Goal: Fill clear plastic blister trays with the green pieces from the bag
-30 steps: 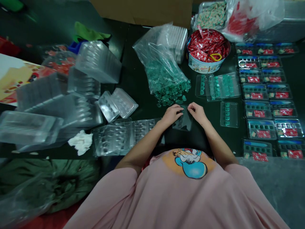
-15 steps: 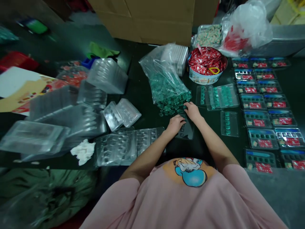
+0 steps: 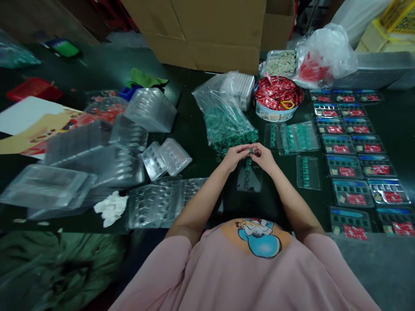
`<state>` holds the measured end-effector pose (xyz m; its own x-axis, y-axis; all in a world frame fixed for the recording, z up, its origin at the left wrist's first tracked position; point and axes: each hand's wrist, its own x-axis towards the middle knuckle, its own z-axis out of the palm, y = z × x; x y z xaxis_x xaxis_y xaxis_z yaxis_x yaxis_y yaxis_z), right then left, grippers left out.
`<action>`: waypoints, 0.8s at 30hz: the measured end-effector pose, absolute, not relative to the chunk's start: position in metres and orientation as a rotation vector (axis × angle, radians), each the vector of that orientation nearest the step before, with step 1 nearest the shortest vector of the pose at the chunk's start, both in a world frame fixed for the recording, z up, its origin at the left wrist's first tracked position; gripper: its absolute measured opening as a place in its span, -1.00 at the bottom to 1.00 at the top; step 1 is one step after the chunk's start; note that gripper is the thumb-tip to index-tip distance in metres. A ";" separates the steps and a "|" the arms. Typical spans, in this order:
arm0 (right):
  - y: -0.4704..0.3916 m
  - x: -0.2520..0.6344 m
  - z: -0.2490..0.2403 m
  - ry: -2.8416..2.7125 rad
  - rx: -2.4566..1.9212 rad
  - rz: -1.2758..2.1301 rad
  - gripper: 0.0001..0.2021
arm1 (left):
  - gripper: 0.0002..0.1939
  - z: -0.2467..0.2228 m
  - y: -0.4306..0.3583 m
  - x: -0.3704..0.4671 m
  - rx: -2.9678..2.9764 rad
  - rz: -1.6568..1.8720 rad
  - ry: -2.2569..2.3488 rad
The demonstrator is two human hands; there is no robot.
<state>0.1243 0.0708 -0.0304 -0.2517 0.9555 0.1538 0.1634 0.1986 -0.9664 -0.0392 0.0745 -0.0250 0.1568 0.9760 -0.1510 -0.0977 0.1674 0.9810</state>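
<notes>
My left hand (image 3: 236,157) and my right hand (image 3: 264,158) meet over the far end of a clear plastic blister tray (image 3: 257,185). Their fingertips are pinched together round a small green translucent cube (image 3: 250,150). Just below the fingers, another green cube (image 3: 248,162) sits in the tray's row of pockets, and the pockets nearer me look unfilled. Beyond my hands, a heap of green cubes (image 3: 223,146) spills from an open clear bag (image 3: 223,116). To the right lies a tray with a column of green cubes (image 3: 305,172).
Overlapping trays of green cubes (image 3: 300,137) lie right of the bag. Behind them stands a round tin (image 3: 275,113) of red packets. Filled trays (image 3: 348,190) line the right side. Stacked clear trays (image 3: 97,155) and a crumpled white tissue (image 3: 111,207) are left; a cardboard box (image 3: 210,34) is behind.
My hands have come together over the tray's far end, the left moving up and the right drawing back from the heap. A green cube now shows between the fingertips. The view shifted slightly.
</notes>
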 end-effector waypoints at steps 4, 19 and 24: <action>0.067 0.125 -0.031 -1.430 -1.076 1.220 -0.77 | -0.68 -0.024 0.077 -0.032 0.944 1.114 1.147; 0.047 0.134 -0.029 -1.396 -1.034 1.365 -0.77 | -0.69 -0.019 0.053 -0.033 0.962 1.084 1.037; 0.042 0.134 -0.020 -1.473 -1.079 1.281 -0.85 | -0.76 -0.017 0.042 -0.035 1.120 1.132 1.135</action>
